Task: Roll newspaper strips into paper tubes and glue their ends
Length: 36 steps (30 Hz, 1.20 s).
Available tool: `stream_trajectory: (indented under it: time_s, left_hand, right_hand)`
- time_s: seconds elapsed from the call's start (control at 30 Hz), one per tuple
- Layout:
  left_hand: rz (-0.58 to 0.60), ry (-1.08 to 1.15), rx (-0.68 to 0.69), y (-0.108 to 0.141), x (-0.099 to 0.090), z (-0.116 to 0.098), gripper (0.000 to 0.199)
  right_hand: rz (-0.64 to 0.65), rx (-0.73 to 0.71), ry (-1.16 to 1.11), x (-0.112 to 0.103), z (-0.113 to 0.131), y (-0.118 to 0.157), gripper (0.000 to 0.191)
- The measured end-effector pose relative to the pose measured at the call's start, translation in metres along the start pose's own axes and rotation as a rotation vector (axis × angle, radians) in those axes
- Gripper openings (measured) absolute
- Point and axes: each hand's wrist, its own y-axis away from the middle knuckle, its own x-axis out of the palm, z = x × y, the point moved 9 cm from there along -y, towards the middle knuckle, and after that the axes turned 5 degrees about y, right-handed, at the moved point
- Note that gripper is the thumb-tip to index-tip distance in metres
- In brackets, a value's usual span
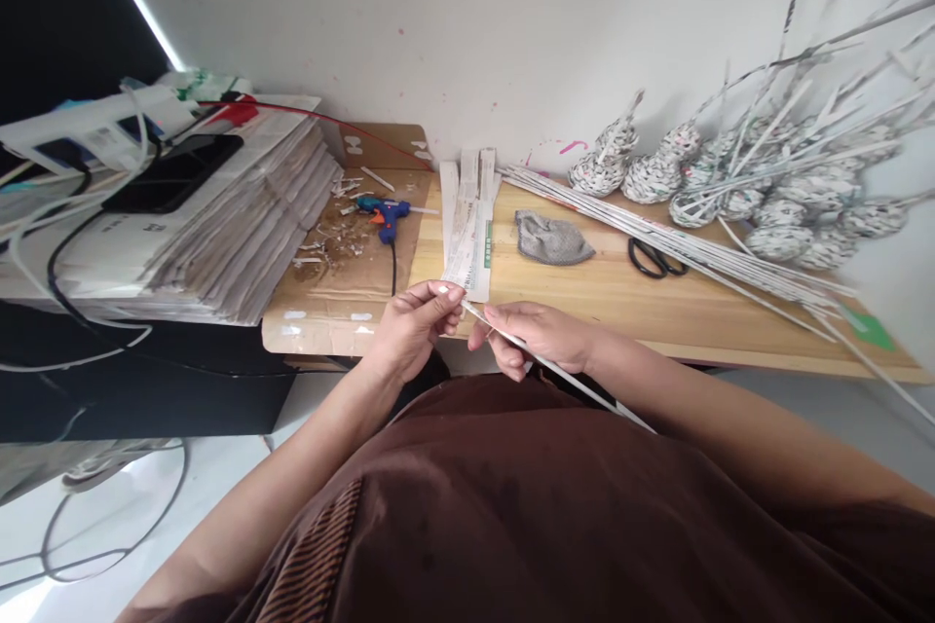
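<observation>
No text can be read. Print on the paper strips [467, 238] between the table's [606, 304] front and back edges is too small.

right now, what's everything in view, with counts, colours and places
desk: one, light wood, centre
newspaper stack: one, grey, left
phone: one, black, on stack
power strip: one, white, far left
cables: several, white, black, red, left
cardboard: at least one, brown, desk's left
glue gun: one, blue, on cardboard
paper scraps: many, whitish, on cardboard
paper strips: several, whitish, middle
cloth: one, grey, middle
scissors: one, black, right of cloth
paper sticks: many, white, right
woven gourd shapes: many, grey, far right
wall: one, white, behind
held stick: one, white, bottom centre
shirt: one, dark brown, bottom
left hand: one, at stick's end
right hand: one, along stick
</observation>
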Motion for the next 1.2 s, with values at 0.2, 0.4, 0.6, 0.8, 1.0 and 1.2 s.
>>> stream_trajectory:
  time_s: [0.2,0.4,0.6,0.8,1.0,1.2]
  left_hand:
    - [-0.097,0.030,0.085,-0.005,-0.017,-0.015,0.023]
    - [-0.031,-0.016,0.026,-0.004,-0.006,-0.002,0.032]
    - [-0.144,-0.004,0.133,-0.008,-0.022,-0.014,0.031]
    - [-0.107,0.114,0.087,-0.012,-0.018,-0.007,0.032]
    - [-0.056,0.024,0.011,-0.012,-0.007,0.006,0.031]
    - [-0.186,0.031,0.052,-0.015,-0.028,-0.002,0.037]
  right_hand:
    - [-0.189,-0.001,0.493,-0.024,0.010,0.017,0.037]
    - [-0.379,-0.087,0.790,-0.029,0.026,0.022,0.030]
    - [-0.551,-0.188,1.161,-0.035,0.048,0.037,0.025]
    - [-0.607,-0.193,1.271,-0.039,0.054,0.049,0.028]
    - [-0.600,-0.230,1.271,-0.036,0.053,0.046,0.026]
    - [-0.722,-0.237,1.242,-0.064,0.055,0.066,0.021]
